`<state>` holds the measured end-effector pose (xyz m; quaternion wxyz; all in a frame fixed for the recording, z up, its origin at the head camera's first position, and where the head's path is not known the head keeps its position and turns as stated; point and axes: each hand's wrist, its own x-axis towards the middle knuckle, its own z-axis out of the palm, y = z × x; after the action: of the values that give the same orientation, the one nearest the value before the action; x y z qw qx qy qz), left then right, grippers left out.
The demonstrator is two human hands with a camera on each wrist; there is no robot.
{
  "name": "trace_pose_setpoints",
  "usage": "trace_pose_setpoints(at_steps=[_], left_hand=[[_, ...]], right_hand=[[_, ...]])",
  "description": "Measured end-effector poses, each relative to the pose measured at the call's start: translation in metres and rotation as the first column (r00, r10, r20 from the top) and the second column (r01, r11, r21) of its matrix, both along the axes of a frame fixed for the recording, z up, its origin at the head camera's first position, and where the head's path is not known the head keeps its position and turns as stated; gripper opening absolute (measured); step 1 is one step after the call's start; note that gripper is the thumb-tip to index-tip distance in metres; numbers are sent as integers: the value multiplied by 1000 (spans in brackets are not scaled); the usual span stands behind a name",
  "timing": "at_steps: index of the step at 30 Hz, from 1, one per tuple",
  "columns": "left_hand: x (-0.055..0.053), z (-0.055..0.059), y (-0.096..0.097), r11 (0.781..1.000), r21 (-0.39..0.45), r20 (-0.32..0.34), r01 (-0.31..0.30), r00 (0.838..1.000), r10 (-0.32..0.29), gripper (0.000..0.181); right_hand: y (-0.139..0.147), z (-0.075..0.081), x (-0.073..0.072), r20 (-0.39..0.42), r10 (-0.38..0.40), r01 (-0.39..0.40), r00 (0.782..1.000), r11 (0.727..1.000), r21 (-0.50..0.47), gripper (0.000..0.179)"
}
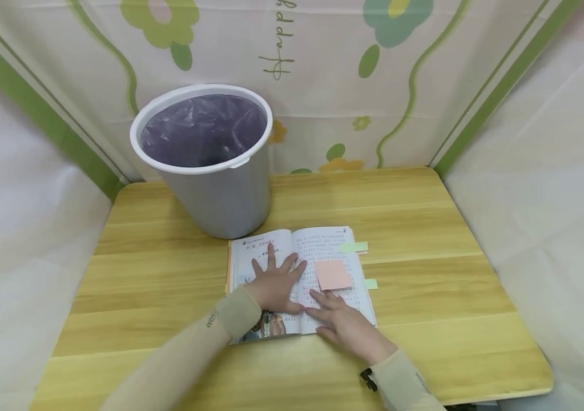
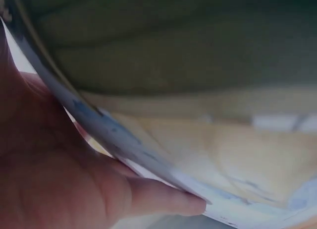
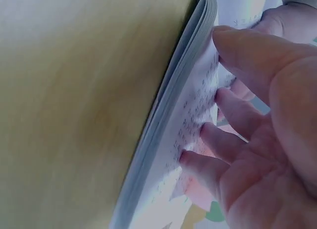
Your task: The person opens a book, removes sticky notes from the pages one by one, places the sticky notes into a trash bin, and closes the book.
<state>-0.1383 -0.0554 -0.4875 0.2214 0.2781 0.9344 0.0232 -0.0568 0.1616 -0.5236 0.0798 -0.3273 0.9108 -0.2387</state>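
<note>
An opened book (image 1: 308,278) is lying beneath both hands. The left hand (image 1: 277,285) is resting on its left page with fingers spread wide, gripping nothing, its thumb reaching the centre fold. The right hand (image 1: 345,322) is touching the lower right page with fingers extended, also holding nothing. A pink sticky note (image 1: 333,275) is sitting just beyond the right fingertips; a bin (image 1: 230,200) is standing past the left hand.

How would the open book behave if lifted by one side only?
The book will probably flop, as its pages curve at the middle. It may swing shut, since it lies open in two halves. The green tabs could bend, as they stick out past its edge.
</note>
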Motion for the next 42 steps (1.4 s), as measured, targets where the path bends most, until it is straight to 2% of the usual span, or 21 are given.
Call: trace_pose_setpoints(at_steps=[3,7,10,13,15,18,21,24,28,34,42], left_hand=[[1,0,2,1000,-16,-14,-12,1000,12,106],[1,-6,5,999,-42,-42,-12,999,10,109],[1,-11,6,998,-55,-71,-13,997,10,112],[2,-12,8,997,-67,-81,-25,997,19,113],[2,-12,9,997,-66,-79,-29,997,23,113],[2,-10,12,998,-58,-70,-23,997,19,112],[3,-8,14,998,-65,-61,-16,998,12,113],[4,-6,15,996,-91,-57,-22,998,17,113],[4,-5,16,995,-96,-68,-25,997,19,112],[3,-7,20,999,-42,-100,-30,995,26,107],[3,-9,23,998,-39,-106,-49,993,45,106]], right_hand=[[6,4,0,3,-9,9,1000,1000,-1,45],[20,17,-1,-14,-20,20,1000,999,-32,39],[30,29,-6,-83,-48,43,995,997,-64,36],[38,40,-14,-172,-87,75,981,995,-72,34],[42,46,-20,-209,-104,95,972,994,-52,35],[44,50,-29,-201,-115,123,973,992,30,40],[39,46,-37,-156,-106,126,982,984,128,48],[33,37,-44,-149,-78,104,986,978,180,51],[26,24,-47,-174,-64,97,983,978,185,49],[22,10,-49,-190,-61,98,980,977,189,38],[17,2,-51,-220,-46,99,974,967,235,33]])
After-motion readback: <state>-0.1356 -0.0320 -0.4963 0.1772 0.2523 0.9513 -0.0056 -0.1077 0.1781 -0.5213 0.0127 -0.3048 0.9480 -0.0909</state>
